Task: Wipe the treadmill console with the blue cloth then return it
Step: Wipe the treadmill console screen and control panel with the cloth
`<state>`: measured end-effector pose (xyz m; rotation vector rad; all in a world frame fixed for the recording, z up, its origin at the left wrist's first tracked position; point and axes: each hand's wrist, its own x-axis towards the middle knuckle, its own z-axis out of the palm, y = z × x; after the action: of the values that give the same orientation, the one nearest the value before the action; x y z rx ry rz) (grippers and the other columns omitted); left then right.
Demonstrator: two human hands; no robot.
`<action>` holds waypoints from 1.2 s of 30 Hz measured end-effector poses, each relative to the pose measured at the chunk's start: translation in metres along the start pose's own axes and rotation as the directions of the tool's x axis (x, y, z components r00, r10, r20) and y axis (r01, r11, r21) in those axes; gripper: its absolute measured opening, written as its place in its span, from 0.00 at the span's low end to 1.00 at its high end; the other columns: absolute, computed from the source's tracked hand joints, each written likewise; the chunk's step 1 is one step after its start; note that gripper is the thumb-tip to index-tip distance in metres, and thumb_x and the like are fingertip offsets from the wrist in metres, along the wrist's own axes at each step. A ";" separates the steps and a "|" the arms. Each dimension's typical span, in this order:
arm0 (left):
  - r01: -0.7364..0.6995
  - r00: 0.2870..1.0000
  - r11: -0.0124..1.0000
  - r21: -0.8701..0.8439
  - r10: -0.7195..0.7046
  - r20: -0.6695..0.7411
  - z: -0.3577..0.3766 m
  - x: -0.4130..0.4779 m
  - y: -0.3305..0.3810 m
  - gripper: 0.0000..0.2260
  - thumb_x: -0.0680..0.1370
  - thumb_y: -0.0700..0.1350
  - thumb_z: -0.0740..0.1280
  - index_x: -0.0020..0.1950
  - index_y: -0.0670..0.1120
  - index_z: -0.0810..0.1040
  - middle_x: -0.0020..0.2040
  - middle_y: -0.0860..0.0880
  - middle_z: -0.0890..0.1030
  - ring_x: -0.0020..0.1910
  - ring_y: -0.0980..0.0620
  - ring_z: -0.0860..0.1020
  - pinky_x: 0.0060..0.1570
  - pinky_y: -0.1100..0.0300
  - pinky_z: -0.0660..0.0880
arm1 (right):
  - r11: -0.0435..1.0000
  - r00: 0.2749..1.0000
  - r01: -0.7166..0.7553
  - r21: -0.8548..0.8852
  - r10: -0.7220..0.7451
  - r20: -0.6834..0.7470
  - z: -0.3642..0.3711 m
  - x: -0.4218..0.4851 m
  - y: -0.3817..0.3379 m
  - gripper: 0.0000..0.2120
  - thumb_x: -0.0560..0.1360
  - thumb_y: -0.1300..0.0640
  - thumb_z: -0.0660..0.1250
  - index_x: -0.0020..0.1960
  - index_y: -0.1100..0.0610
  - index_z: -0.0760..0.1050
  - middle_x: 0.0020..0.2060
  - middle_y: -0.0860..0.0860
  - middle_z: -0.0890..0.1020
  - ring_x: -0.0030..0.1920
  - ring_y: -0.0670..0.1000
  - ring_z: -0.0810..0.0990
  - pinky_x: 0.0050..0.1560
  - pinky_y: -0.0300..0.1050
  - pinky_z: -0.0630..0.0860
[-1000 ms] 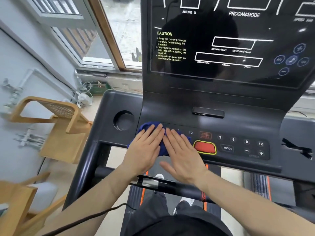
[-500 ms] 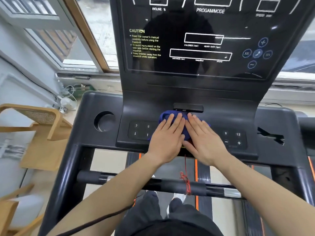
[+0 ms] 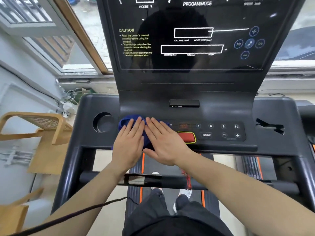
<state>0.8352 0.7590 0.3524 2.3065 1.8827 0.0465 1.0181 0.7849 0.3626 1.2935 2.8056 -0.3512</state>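
Note:
The blue cloth (image 3: pixel 125 122) lies bunched on the left end of the treadmill console's button panel (image 3: pixel 211 132), beside the round cup holder (image 3: pixel 103 122). My left hand (image 3: pixel 130 143) and my right hand (image 3: pixel 163 144) lie flat side by side on the cloth, fingers straight and together, pressing it against the panel. The hands hide most of the cloth; only its far and left edges and a strip between the hands show. To the right of my right hand is the red button (image 3: pixel 186 137). Above the panel rises the dark display (image 3: pixel 187 40).
A small black device (image 3: pixel 184 103) sits on the ledge above the buttons. A black handlebar (image 3: pixel 238 184) crosses under my forearms. A wooden chair (image 3: pixel 42 132) stands left of the treadmill, under a window (image 3: pixel 51 40). A black clip-like piece (image 3: pixel 270 127) lies on the right tray.
Both hands slid the cloth from the left end of the button panel to its middle, then back to the left end by the cup holder. The red button shows again.

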 end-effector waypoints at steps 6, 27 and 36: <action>-0.105 0.994 0.994 -0.024 0.106 0.038 -0.006 0.059 0.080 0.28 0.82 0.51 0.44 0.79 0.43 0.64 0.79 0.45 0.63 0.79 0.44 0.62 0.76 0.48 0.61 | 0.986 0.988 -0.156 -0.052 0.157 0.012 -0.020 -0.039 0.081 0.38 0.80 0.35 0.44 0.82 0.58 0.49 0.81 0.54 0.50 0.81 0.52 0.48 0.79 0.54 0.52; -0.548 0.830 0.836 0.030 0.538 0.148 0.019 0.083 0.226 0.26 0.84 0.51 0.53 0.82 0.45 0.56 0.82 0.47 0.56 0.81 0.45 0.55 0.78 0.49 0.53 | 0.781 0.767 -0.624 0.025 0.618 -0.173 0.015 -0.180 0.132 0.32 0.82 0.44 0.48 0.79 0.62 0.58 0.79 0.59 0.58 0.79 0.58 0.56 0.78 0.57 0.56; -0.415 0.908 0.910 0.017 0.413 0.078 0.018 0.082 0.194 0.27 0.81 0.46 0.50 0.80 0.39 0.60 0.80 0.41 0.61 0.79 0.43 0.61 0.77 0.49 0.58 | 0.907 0.890 -0.421 -0.010 0.412 -0.194 0.009 -0.137 0.143 0.30 0.83 0.45 0.49 0.79 0.62 0.58 0.79 0.59 0.58 0.79 0.57 0.56 0.78 0.57 0.57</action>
<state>1.0422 0.7994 0.3562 2.6493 1.3375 -0.0175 1.2144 0.7705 0.3432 1.9523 2.5442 -0.1416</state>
